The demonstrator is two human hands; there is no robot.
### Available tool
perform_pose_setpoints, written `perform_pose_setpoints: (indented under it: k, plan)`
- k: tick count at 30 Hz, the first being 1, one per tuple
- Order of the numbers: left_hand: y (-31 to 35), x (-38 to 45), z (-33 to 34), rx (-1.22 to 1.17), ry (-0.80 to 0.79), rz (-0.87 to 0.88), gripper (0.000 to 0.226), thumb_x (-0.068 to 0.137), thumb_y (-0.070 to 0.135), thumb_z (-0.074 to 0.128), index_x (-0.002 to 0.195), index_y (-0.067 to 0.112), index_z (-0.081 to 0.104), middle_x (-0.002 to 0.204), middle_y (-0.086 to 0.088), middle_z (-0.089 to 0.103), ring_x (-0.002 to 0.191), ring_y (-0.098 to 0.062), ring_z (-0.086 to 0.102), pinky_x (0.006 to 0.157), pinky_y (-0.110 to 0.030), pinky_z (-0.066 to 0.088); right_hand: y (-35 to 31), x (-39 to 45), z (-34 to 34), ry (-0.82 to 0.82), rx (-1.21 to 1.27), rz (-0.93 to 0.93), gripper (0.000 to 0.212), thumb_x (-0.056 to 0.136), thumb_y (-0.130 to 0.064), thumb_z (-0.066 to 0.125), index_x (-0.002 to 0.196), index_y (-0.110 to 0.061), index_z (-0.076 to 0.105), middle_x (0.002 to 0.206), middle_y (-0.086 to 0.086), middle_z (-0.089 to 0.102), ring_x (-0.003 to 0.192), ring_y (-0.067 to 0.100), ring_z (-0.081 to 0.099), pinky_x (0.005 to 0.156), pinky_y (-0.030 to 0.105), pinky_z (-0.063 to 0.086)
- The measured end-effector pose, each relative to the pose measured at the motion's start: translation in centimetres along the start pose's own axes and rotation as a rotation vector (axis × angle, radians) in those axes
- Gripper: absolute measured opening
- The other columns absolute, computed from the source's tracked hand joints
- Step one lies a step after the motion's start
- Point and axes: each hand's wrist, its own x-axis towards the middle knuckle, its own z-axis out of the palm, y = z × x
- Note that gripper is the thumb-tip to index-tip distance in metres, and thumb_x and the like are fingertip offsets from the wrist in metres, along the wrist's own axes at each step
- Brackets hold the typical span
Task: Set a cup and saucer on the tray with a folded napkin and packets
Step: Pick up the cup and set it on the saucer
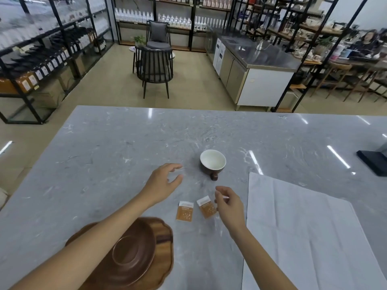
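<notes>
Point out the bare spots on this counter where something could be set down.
Free: the grey marble counter beyond and left of the left hand, and the strip behind the brown white-lined cup. Crowded: the two orange packets beside the right hand, the white unfolded napkin on the right, and the wooden tray carrying the brown saucer.

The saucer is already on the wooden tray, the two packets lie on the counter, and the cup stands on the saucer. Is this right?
Not quite. In the head view the cup stands on the bare counter, beyond the packets, not on the saucer. The saucer is on the wooden tray, as you say.
</notes>
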Motion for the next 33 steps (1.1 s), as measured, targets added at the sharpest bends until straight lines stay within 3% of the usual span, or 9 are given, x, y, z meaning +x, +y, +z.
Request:
perform_pose_setpoints:
  k: [2,5,10,13,18,20,23,26,33]
  plan:
    - [0.6,2.2,1.5,-0.028,-0.017,-0.044,0.043,0.095,0.029,0.069,0.135,0.017,0.060,0.135,0.003,0.061,0.120,-0.011,0.057,0.093,-0.027,0.054,0.1,1.9,-0.5,-0.031,0.062,0.078,0.020,0.102,-0.028,0.060,0.120,-0.024,0.066,0.113,-0.005,0.070,0.094,0.016,0.071,0.087,0.042,0.062]
    - [1.2,5.4,3.5,-0.009,-0.074,-0.086,0.055,0.093,0.035,0.070,0.143,0.016,0.054,0.140,-0.002,0.059,0.124,-0.016,0.057,0.105,-0.037,0.050,0.2,4.3,-1.1,-0.112,0.116,0.165,0.024,0.101,-0.033,0.059,0.124,-0.026,0.063,0.112,-0.002,0.069,0.094,0.018,0.072,0.080,0.034,0.062]
    - [1.1,9.7,6.0,0.005,-0.168,-0.140,0.074,0.090,0.044,0.071,0.153,0.021,0.040,0.154,0.000,0.048,0.135,-0.016,0.049,0.106,-0.029,0.041,0.2,8.0,-1.6,-0.293,0.234,0.343,0.020,0.102,-0.033,0.058,0.113,-0.021,0.070,0.094,0.006,0.073,0.075,0.017,0.069,0.069,0.028,0.059]
    - [0.5,11.7,6.8,-0.026,-0.225,-0.155,0.080,0.088,0.045,0.075,0.155,0.024,0.037,0.156,0.003,0.045,0.138,-0.012,0.047,0.108,-0.025,0.035,-0.2,10.0,-1.9,-0.428,0.368,0.500,0.034,0.101,-0.041,0.058,0.113,-0.014,0.074,0.096,0.006,0.079,0.083,0.021,0.075,0.076,0.033,0.062]
    - [0.1,13.6,7.6,-0.171,-0.350,-0.155,0.067,0.082,0.036,0.083,0.141,0.042,0.052,0.137,0.016,0.063,0.128,-0.001,0.056,0.114,-0.033,0.042,-0.3,12.0,-1.5,-0.628,0.359,0.535,0.042,0.103,-0.048,0.052,0.115,-0.016,0.076,0.108,0.006,0.080,0.088,0.017,0.073,0.079,0.031,0.059]
    - [0.0,14.0,7.8,-0.212,-0.379,-0.122,0.063,0.080,0.027,0.086,0.128,0.056,0.057,0.131,0.021,0.066,0.124,0.003,0.058,0.108,-0.024,0.045,-0.1,12.4,-1.1,-0.644,0.357,0.531,0.042,0.103,-0.047,0.053,0.114,-0.014,0.077,0.102,0.006,0.078,0.082,0.015,0.069,0.075,0.027,0.059]
    - [-0.3,14.4,8.0,-0.282,-0.378,-0.107,0.070,0.078,0.016,0.088,0.131,0.049,0.057,0.134,0.018,0.065,0.127,0.001,0.057,0.106,-0.021,0.045,0.3,12.8,-0.7,-0.653,0.380,0.520,0.040,0.104,-0.044,0.054,0.106,-0.012,0.079,0.090,0.002,0.074,0.073,0.011,0.066,0.070,0.023,0.057]
    - [-0.3,14.3,8.2,-0.300,-0.432,-0.081,0.078,0.075,0.010,0.089,0.122,0.063,0.056,0.127,0.031,0.064,0.121,0.010,0.057,0.094,-0.008,0.044,0.5,12.9,-0.6,-0.663,0.423,0.504,0.036,0.106,-0.038,0.053,0.101,-0.012,0.077,0.084,0.000,0.071,0.068,0.008,0.064,0.068,0.022,0.057]
    - [-0.7,13.6,8.6,-0.332,-0.367,-0.079,0.080,0.070,0.015,0.093,0.136,0.040,0.056,0.136,0.015,0.064,0.129,-0.002,0.056,0.098,-0.013,0.044,0.2,12.0,-0.5,-0.643,0.555,0.528,0.033,0.107,-0.026,0.052,0.089,-0.010,0.075,0.082,0.003,0.069,0.072,0.008,0.065,0.072,0.020,0.057]
